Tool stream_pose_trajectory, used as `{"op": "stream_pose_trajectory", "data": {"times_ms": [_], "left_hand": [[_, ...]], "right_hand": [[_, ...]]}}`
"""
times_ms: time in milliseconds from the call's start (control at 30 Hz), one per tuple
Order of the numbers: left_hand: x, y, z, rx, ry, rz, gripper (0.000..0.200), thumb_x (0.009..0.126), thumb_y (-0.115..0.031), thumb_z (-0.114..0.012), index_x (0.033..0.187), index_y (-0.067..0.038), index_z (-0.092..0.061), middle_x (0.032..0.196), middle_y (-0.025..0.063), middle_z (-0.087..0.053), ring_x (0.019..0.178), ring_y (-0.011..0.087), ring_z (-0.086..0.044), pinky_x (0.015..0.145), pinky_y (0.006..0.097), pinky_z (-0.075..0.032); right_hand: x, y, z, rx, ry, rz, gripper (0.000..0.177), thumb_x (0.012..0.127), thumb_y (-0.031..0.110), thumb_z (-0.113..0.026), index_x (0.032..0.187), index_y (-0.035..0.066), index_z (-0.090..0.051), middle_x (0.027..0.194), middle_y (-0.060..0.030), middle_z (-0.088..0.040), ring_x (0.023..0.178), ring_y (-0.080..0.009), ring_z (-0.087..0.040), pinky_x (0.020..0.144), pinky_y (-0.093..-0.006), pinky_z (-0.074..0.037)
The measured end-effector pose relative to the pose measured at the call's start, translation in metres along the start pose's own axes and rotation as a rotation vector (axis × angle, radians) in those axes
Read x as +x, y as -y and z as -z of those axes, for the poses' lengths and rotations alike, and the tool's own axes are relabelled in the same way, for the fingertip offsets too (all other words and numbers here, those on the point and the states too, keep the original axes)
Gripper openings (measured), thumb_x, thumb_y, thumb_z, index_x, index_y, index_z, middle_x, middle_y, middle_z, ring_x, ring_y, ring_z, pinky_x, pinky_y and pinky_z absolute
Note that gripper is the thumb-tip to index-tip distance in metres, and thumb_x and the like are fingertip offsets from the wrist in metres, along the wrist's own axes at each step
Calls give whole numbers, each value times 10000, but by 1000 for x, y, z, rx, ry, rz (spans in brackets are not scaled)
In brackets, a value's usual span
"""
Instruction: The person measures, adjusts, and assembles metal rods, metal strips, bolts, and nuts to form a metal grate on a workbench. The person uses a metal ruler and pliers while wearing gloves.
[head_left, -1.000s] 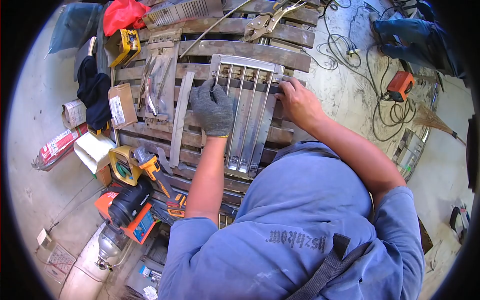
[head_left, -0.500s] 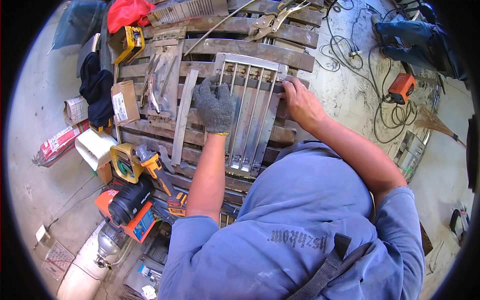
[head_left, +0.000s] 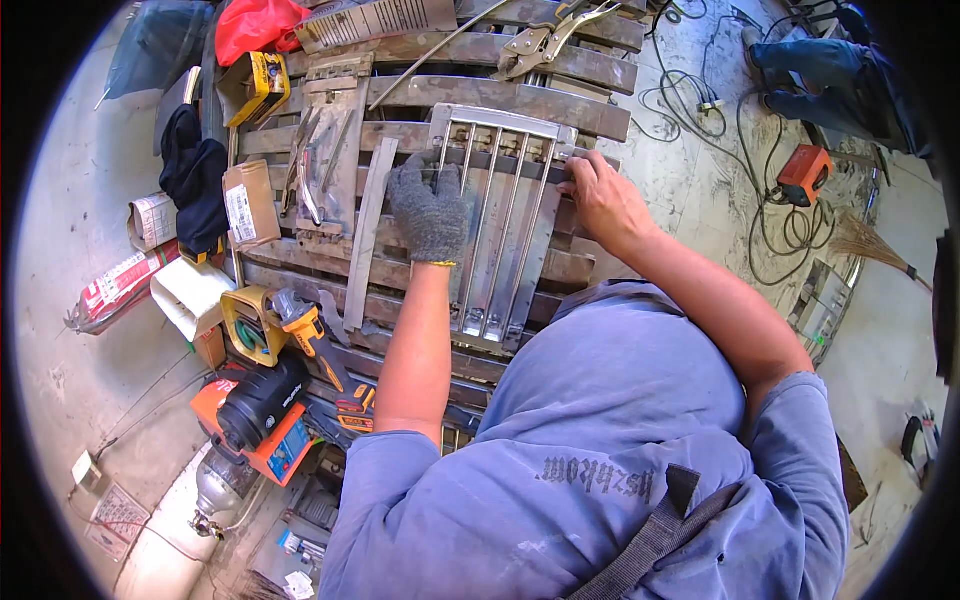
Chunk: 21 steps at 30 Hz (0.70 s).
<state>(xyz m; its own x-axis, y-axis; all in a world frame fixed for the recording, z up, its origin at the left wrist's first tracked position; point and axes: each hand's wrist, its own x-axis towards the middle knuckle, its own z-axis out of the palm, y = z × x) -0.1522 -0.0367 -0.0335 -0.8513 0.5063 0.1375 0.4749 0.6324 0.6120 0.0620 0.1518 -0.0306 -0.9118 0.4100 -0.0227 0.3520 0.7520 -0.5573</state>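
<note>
Metal grille under left hand (gloved)

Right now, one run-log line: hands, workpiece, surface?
left hand: gloved, on metal grille | right hand: bare, fingers at grille's far right corner | grille: lying on slatted workbench

a rusty slatted bench fills the upper centre, bearing a steel grille, a flat strip left of it, and locking pliers at the top.

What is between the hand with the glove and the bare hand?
The head view shows the thin bars of the metal grille between the gloved left hand and the bare right hand. Both hands touch that grille.
</note>
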Motion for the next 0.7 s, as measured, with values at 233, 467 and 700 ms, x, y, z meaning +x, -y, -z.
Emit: {"op": "stream_pose_trajectory", "data": {"times_ms": [233,467,700], "left_hand": [[0,3,-3,35,-16,-55,349,940,-195,-863,1230,-35,-753,1128,167,-724,1086,346,-690,996,466,-538],[1,-1,-3,39,-30,-43,342,930,-207,-882,1206,-38,-771,1119,152,-729,1072,323,-695,981,449,-545],[0,-4,-4,-18,-55,-6,313,911,-221,-848,1161,-45,-777,1105,169,-767,1117,390,-665,1030,506,-504]], "right_hand": [[1,2,1,17,-29,0,314,1085,246,-685,1278,22,-579,1202,-205,-638,1044,-405,-743,845,-510,-618],[2,0,1,46,-15,-26,311,1080,249,-692,1266,26,-581,1190,-201,-641,1045,-407,-737,848,-503,-609],[4,1,2,81,-13,-58,302,1067,231,-700,1249,23,-580,1180,-202,-639,1051,-428,-715,864,-517,-598]]}}
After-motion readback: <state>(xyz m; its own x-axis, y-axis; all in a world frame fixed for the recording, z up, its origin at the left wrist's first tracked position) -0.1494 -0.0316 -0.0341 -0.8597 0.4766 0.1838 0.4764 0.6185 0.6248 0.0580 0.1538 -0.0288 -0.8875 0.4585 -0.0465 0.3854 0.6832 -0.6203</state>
